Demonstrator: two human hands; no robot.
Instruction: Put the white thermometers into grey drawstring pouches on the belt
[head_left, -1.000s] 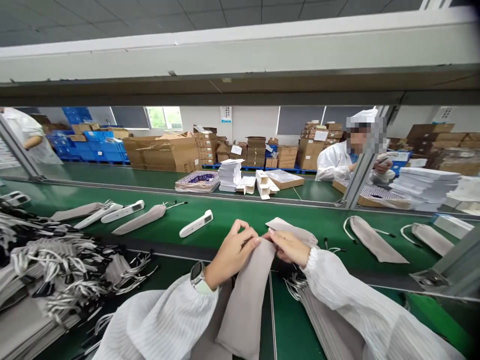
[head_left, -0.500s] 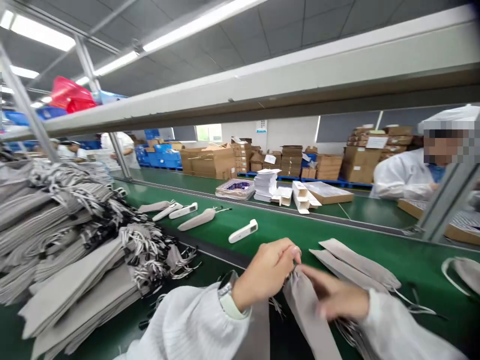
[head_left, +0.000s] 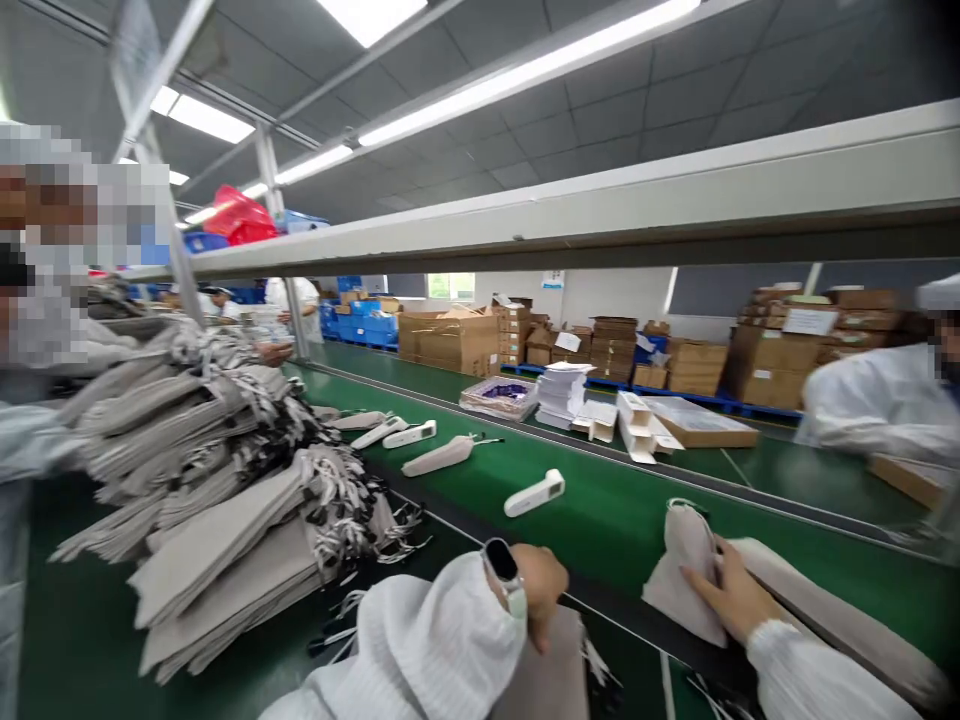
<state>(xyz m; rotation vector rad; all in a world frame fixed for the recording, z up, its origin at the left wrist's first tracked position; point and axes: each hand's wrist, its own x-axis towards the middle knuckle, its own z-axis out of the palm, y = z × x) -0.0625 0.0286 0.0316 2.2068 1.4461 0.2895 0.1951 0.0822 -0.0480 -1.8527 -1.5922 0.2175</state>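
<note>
My right hand (head_left: 739,598) has its fingers on a grey fabric drawstring pouch (head_left: 684,575) at the belt's near edge, thumb on the near side. Its cinched end points away from me. Another grey pouch (head_left: 832,610) lies just beyond that hand. My left hand (head_left: 541,585), below a wristwatch, is curled downward at the top of a flat grey pouch (head_left: 551,670) in front of me; most of its fingertips are hidden. A white handheld thermometer (head_left: 534,493) with a small dark display lies on the green belt (head_left: 600,520).
Stacked grey pouches (head_left: 225,560) with white cords fill the left side. More white thermometers (head_left: 409,434) and a filled pouch (head_left: 442,455) lie farther along the belt. White boxes (head_left: 637,425) stand beyond. A metal shelf (head_left: 525,240) crosses overhead. Co-workers (head_left: 877,400) are at both sides.
My hands have separated. The right hand has carried the pouch right onto the belt; the left has moved down to the flat pouch. The view has swung left, bringing a co-worker in at left.
</note>
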